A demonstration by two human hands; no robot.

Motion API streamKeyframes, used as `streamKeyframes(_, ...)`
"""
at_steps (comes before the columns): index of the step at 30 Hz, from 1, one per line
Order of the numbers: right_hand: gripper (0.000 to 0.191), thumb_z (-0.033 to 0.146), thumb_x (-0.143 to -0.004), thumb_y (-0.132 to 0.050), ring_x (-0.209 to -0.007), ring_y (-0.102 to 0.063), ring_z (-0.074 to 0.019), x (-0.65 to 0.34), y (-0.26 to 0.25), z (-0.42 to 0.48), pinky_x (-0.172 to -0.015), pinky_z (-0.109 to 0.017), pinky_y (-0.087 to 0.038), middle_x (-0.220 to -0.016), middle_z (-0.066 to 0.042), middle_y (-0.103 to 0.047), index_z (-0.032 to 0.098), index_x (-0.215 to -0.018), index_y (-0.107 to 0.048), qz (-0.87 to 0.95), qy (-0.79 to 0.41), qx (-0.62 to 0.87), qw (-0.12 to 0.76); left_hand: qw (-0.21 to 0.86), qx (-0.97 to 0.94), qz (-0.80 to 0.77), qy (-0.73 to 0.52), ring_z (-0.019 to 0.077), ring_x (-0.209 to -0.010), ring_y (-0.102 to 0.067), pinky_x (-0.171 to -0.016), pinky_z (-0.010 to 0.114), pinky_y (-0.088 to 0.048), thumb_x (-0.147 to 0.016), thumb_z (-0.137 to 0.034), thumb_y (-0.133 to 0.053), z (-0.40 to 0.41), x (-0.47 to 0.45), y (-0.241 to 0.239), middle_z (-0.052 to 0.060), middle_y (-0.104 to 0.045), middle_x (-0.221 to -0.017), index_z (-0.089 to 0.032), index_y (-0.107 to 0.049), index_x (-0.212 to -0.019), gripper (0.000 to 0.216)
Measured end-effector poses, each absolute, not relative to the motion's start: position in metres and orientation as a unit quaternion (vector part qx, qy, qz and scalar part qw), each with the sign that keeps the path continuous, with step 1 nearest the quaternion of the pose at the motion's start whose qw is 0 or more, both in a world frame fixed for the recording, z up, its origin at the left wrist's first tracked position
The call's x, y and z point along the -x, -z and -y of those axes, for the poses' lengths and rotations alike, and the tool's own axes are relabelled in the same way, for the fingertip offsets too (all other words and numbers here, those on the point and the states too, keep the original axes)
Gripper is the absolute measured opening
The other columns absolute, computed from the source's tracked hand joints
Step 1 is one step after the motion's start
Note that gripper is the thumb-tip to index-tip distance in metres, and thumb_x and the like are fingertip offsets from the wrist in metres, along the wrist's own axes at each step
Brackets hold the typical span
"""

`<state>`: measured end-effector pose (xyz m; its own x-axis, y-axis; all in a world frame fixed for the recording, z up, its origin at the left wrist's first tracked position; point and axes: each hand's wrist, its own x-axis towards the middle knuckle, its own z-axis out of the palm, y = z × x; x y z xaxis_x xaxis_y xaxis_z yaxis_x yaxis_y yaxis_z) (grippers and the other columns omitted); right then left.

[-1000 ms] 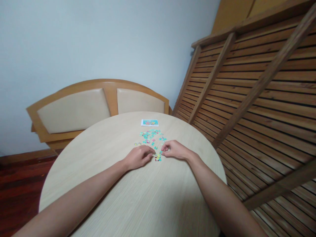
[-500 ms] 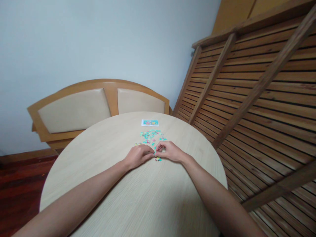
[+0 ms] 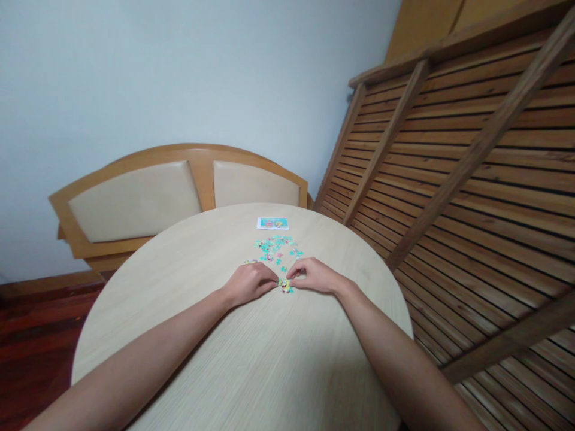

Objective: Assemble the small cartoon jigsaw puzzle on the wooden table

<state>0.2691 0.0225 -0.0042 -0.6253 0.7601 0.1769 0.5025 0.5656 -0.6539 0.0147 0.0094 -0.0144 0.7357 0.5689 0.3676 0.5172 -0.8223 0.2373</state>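
A round pale wooden table [image 3: 251,359] holds a loose scatter of small teal and pink puzzle pieces [image 3: 275,246]. My left hand [image 3: 250,282] rests on the table with curled fingers pinching at a small joined cluster of pieces [image 3: 284,285]. My right hand [image 3: 314,276] faces it, fingers pinched on the same cluster from the right. Both sets of fingertips almost meet over the cluster. A small printed picture card [image 3: 272,223] lies beyond the scatter near the far rim.
A wooden bench with two beige padded backs [image 3: 135,200] stands behind the table against a pale blue wall. A slatted wooden frame [image 3: 471,173] leans close along the right side. Dark red floorboards [image 3: 31,341] show at the left.
My right hand moved left toward my left hand, then eased back slightly; both now pinch the small cluster. The left hand stayed almost still.
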Motion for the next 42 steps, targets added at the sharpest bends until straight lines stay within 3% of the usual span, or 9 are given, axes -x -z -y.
streamKeyframes(28,0.014,0.025,-0.083,-0.069,-0.081,-0.068,-0.0168,-0.267,0.004,-0.024,-0.076,-0.026,-0.050,-0.087,-0.005,-0.076,0.019,-0.088,-0.080,0.891,-0.259,0.300,0.221,-0.025,-0.951,-0.267,-0.151,0.0189,-0.098,-0.065,-0.086,0.030,-0.048,-0.102,-0.031,-0.045,-0.004,-0.018,0.007,0.003,-0.071,-0.107,-0.023,-0.069,-0.107,0.025)
streamKeyframes(42,0.015,0.024,-0.082,-0.069,-0.082,-0.067,-0.0166,-0.263,0.000,-0.018,-0.077,-0.025,-0.048,-0.089,-0.003,-0.075,0.021,-0.092,-0.080,0.901,-0.210,0.319,0.207,0.001,-0.953,-0.264,-0.150,0.0186,-0.097,-0.065,-0.086,0.030,-0.049,-0.101,-0.034,-0.046,-0.001,-0.018,0.003,0.003,-0.071,-0.107,-0.023,-0.069,-0.104,0.026)
